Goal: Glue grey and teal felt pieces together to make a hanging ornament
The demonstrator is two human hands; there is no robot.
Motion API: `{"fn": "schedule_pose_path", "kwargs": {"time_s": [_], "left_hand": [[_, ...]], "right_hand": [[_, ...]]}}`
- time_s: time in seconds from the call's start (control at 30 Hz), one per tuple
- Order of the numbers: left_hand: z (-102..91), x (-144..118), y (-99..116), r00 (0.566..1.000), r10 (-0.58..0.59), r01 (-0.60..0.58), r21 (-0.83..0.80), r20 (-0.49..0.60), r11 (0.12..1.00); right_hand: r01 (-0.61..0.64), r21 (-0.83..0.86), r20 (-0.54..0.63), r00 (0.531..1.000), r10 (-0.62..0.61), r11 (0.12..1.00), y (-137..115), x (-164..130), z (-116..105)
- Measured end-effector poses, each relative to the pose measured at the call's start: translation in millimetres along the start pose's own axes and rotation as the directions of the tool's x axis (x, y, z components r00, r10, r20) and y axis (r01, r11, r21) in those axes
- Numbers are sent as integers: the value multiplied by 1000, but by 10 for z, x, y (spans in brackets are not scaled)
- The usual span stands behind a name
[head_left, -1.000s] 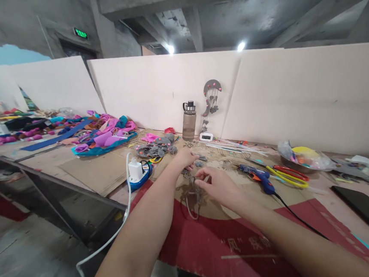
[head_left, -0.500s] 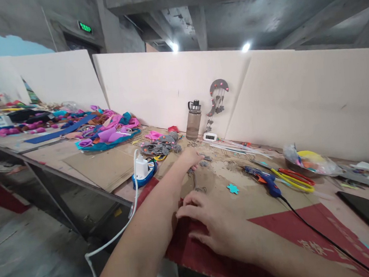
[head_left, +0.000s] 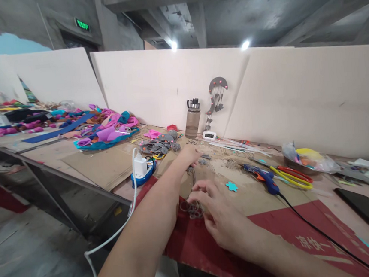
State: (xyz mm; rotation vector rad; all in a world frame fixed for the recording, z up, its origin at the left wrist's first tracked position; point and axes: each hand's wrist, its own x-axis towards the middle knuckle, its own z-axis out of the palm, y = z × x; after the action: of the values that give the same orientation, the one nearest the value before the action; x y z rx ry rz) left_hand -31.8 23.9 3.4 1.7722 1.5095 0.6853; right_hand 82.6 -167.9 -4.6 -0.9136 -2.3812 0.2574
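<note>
My left hand point(head_left: 190, 154) reaches forward over the brown cardboard mat, its fingers curled down on the far end of a thin grey strand. That strand runs back toward me to a tangle of small grey rings point(head_left: 191, 207) at the edge of the red printed cardboard point(head_left: 277, 234). Over that tangle lies my right hand point(head_left: 217, 215), fingers spread, with the fingertips touching the rings. A teal felt star point(head_left: 232, 187) sits just right of my right hand.
A blue glue gun point(head_left: 263, 177) with a black cord and yellow-red scissors point(head_left: 293, 177) lie to the right. Behind stand a water bottle point(head_left: 192, 119), a small timer point(head_left: 209, 135) and a grey hanging ornament point(head_left: 216, 97). A power strip point(head_left: 142, 170) and felt piles point(head_left: 106, 130) are to the left, a black slab point(head_left: 368, 215) far right.
My right hand left the strand near my left hand, came back toward me onto the red cardboard, then moved onto the ring tangle. The left hand stayed put.
</note>
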Motion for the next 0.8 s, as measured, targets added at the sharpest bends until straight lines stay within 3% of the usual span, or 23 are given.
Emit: {"fn": "schedule_pose_path", "kwargs": {"time_s": [0.13, 0.23, 0.4, 0.47, 0.6, 0.8], "left_hand": [[-1, 0, -6, 1000, -14, 14, 21, 2, 1000], [1, 10, -21, 1000, -1, 1, 19, 9, 1000], [2, 16, -22, 1000, 14, -14, 2, 7, 1000], [5, 26, -20, 1000, 15, -15, 0, 6, 1000], [18, 51, -35, 1000, 8, -9, 14, 13, 1000], [-25, 40, -81, 1000, 7, -8, 107, 7, 994]], "right_hand": [[-13, 191, 53, 999, 3, 982, -25, -60, -69], [-179, 236, 19, 984, 180, 955, -1, 5, -154], [-444, 94, -71, 890, 451, 891, 367, 330, -183], [-472, -3, -61, 880, 471, 882, 574, 468, -110], [-544, -230, -167, 839, 518, 807, 816, 675, 110], [-533, -132, -114, 846, 521, 836, 787, 828, 208]]}}
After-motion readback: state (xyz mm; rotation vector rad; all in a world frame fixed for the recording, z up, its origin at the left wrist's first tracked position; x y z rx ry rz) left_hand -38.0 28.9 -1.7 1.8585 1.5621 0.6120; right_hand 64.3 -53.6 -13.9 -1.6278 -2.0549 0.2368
